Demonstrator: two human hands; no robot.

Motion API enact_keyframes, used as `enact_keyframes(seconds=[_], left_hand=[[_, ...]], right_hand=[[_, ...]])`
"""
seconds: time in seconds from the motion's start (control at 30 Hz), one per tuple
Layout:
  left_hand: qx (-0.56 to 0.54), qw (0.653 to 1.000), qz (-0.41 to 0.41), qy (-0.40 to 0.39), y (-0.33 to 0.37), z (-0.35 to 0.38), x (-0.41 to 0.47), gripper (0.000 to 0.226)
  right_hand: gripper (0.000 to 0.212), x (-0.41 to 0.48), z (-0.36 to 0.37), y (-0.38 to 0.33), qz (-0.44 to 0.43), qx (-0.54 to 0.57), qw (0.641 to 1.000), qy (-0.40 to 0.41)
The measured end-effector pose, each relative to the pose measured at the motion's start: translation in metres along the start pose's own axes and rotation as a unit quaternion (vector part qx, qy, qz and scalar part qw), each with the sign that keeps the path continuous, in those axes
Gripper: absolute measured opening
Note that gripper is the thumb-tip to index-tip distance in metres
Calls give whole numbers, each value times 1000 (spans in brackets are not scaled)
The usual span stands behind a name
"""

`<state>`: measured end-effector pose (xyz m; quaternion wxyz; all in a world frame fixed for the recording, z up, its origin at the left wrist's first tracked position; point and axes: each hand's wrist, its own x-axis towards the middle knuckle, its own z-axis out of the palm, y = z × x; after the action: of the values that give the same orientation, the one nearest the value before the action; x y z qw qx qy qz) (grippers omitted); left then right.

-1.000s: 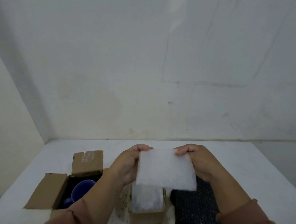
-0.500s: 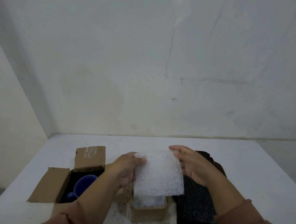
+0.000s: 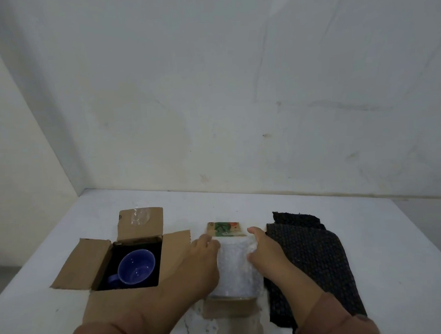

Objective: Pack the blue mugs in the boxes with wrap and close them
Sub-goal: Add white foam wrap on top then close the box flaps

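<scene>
Between the two hands sits a wad of white bubble wrap [image 3: 236, 268], bulging out of the top of the middle box [image 3: 231, 299]. The left hand [image 3: 205, 259] curls its fingers over the wad's left edge and the right hand [image 3: 266, 253] grips its right edge, thumb raised. Both are grasping the wrap and look to be pushing it down. Just nearer than the grip, the box's near flap [image 3: 229, 310] lies out on the table [image 3: 371, 235].

The risk, as I judge it, is that the wad stands higher than the box walls. Unless it is pressed lower it may spring back and keep the flaps from closing. A hard push on one side could also tip or slide the light box.

Whether a mug lies under the wrap cannot be told, since the wad hides the inside. Just beyond the grip the printed flap [image 3: 226, 229] stands open. Left of the left hand, the left box [image 3: 91, 263] gapes with its flaps spread, and a blue mug [image 3: 136, 267] stands in it, mouth up, with no wrap over it. Right of the right hand lie dark wrap sheets [image 3: 313, 259], flat on the table
</scene>
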<state>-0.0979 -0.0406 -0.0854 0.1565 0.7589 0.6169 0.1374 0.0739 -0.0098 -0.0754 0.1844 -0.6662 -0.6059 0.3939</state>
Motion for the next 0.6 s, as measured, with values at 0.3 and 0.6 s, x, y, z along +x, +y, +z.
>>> enact_keyframes(seconds=[0.3,0.6], left_hand=[[208,970,115,-44,-16,13,8,55],[260,935,130,-205,-15,-9,18,83]], right_hand=[[52,3,5,5,-118,-314,941,46],[67,3,-8,3,-154,-422,882,-144]])
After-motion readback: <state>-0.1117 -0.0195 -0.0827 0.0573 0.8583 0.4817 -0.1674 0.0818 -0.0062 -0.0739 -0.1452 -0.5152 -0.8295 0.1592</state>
